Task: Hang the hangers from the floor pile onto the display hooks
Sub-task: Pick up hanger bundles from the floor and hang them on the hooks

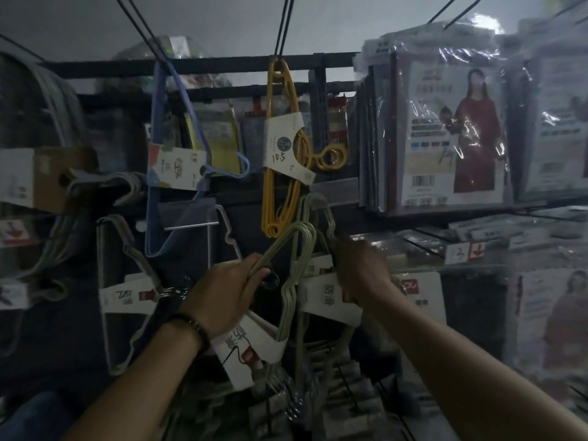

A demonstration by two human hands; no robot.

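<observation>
My left hand (227, 291) grips a bundle of pale green hangers (291, 249) by one shoulder, the bundle tilted with its white paper sleeve (246, 348) hanging below my wrist. My right hand (362, 268) holds a second hanger bundle (318, 211) that hangs on the dark display rack, its fingers curled over the top of that bundle's white label (327, 297). The hook under that bundle is hidden. The two bundles touch in the middle of the view.
A yellow hanger pack (280, 148) and a blue hanger pack (165, 154) hang from the top rail (222, 63). White hanger packs (127, 281) hang at left. Wrapped garment packages (445, 128) fill the shelves at right. More hangers (286, 402) lie low in front.
</observation>
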